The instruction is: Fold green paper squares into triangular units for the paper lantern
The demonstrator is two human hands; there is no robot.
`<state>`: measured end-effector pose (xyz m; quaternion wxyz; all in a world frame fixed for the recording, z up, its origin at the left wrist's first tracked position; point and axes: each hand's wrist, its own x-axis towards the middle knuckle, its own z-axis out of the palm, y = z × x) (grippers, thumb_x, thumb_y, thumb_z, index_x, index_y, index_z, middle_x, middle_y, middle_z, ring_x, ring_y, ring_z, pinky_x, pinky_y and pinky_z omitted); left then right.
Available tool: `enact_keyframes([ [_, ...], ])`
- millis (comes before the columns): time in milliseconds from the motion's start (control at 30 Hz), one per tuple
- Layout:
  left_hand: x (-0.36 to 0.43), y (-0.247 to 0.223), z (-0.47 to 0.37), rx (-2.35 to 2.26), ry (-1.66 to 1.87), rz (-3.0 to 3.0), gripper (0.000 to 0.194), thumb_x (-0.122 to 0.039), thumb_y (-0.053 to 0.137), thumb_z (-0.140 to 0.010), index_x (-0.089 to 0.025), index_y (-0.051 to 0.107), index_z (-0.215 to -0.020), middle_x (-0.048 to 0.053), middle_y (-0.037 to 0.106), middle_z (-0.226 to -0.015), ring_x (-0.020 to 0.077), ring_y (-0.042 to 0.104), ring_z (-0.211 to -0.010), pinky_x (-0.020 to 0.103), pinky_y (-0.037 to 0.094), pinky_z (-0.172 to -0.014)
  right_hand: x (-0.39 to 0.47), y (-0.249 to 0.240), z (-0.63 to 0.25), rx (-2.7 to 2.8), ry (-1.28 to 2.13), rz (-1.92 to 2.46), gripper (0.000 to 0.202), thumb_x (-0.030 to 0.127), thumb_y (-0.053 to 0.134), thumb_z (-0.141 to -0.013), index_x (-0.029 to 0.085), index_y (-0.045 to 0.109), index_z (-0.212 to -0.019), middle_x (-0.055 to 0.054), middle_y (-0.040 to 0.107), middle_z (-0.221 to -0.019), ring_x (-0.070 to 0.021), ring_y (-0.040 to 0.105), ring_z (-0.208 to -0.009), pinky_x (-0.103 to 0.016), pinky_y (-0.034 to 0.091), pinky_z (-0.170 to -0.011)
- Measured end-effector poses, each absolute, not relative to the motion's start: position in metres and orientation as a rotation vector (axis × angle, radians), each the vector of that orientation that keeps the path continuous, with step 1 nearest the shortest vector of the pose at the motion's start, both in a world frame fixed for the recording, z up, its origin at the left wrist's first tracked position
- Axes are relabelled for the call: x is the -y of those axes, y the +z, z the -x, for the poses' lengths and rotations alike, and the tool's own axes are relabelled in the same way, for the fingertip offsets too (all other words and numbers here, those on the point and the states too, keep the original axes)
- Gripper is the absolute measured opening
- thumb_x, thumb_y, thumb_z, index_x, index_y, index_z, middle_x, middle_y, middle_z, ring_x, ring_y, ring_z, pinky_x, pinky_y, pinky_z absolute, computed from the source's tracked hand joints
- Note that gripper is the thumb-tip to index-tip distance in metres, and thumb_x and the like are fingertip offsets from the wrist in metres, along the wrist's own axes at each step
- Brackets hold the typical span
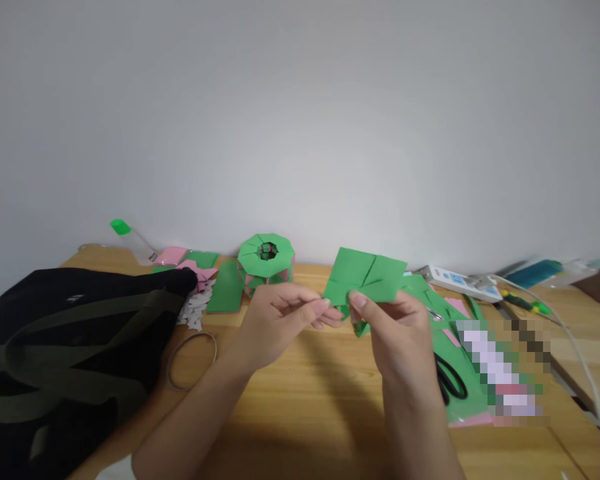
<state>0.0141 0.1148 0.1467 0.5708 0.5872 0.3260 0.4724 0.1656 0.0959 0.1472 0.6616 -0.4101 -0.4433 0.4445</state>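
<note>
A green folded paper (pixel 363 270) with creases and layered flaps is held up above the wooden table. My right hand (pixel 403 330) pinches its lower edge, the thumb in front and the fingers behind. My left hand (pixel 285 320) is closed at its lower left corner, thumb and fingertips together on the edge. Below the sheet, small green folded parts (pixel 361 328) show between the hands; how they join the sheet is partly hidden. Behind my left hand stands a round green and pink paper model (pixel 265 257) with a hole in its top.
A black bag (pixel 80 360) covers the table's left side, beside a thin ring (pixel 173 363) and white paper pieces (pixel 196 310). At right lie green sheets (pixel 460 357), black-handled scissors (pixel 453 377), a power strip (pixel 463 283) and a white cable (pixel 587 367). The wall stands behind.
</note>
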Motion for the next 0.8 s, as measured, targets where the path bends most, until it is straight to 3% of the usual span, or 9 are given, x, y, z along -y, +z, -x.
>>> enact_keyframes([
  [267,-0.1151,0.1457,-0.0117,-0.834,1.139,-1.480,0.015,-0.012,0.063,-0.080,-0.017,0.072,-0.068,-0.001,0.076,-0.067,0.0100,0.072,-0.065,0.013,0.056,-0.062,-0.0986,0.1433,-0.1697,0.964,0.973,0.986,0.018,0.026,0.080,-0.063,0.018,0.066,-0.056,0.003,0.058,-0.050,-0.0086,0.049,-0.047,-0.021,0.039,-0.043],
  [533,-0.1117,0.1471,-0.0121,-0.870,1.216,-1.666,0.018,-0.013,0.060,-0.081,-0.017,0.072,-0.068,0.001,0.075,-0.067,0.0110,0.069,-0.063,0.016,0.053,-0.061,-0.0986,0.1436,-0.1685,0.992,0.959,1.009,0.020,0.029,0.079,-0.063,0.019,0.064,-0.055,0.003,0.056,-0.049,-0.0093,0.047,-0.047,-0.022,0.039,-0.044],
  [667,-0.1131,0.1500,-0.0065,-0.836,1.111,-1.745,0.019,-0.016,0.058,-0.080,-0.016,0.070,-0.066,0.003,0.074,-0.068,0.0139,0.066,-0.065,0.021,0.050,-0.061,-0.0996,0.1450,-0.1718,1.102,0.987,1.011,0.018,0.027,0.075,-0.067,0.019,0.063,-0.057,0.004,0.056,-0.050,-0.0088,0.046,-0.047,-0.022,0.039,-0.045],
  [800,-0.1160,0.1482,-0.0050,-0.835,1.057,-1.618,0.019,-0.026,0.058,-0.080,-0.015,0.067,-0.067,0.002,0.067,-0.066,0.0149,0.061,-0.065,0.024,0.047,-0.060,-0.0994,0.1450,-0.1754,1.374,1.061,1.038,0.009,0.024,0.069,-0.075,0.020,0.066,-0.067,0.003,0.060,-0.061,-0.0100,0.051,-0.057,-0.024,0.043,-0.056],
])
